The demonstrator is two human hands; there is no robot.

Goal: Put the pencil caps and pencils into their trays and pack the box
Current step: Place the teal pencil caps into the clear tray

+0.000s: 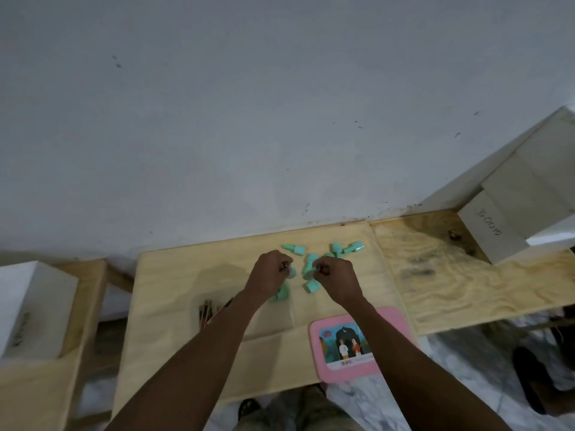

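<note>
Both hands work among the mint-green pencil caps (pixel 312 287) strewn across the table (pixel 174 275), the left hand (pixel 269 273) and right hand (pixel 337 279) each with a narrow grip pinching a small dark piece (pixel 284 265), seemingly for sorting, while the pencils (pixel 207 312) and pink box (pixel 357 343) lie nearer the person.

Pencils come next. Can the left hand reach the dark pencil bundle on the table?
Probably yes: the dark pencil bundle lies bare beside its forearm, though the left hand pinches a small item.

Mint-green caps (pixel 311 269) lie scattered on the desk (pixel 174 275), dark pencils (pixel 206 312) bunched at near left. Left hand (pixel 269 275) and right hand (pixel 337 276) each pinch what seems a pencil. The pink box (pixel 325 343) lies flat at the near edge.
</note>
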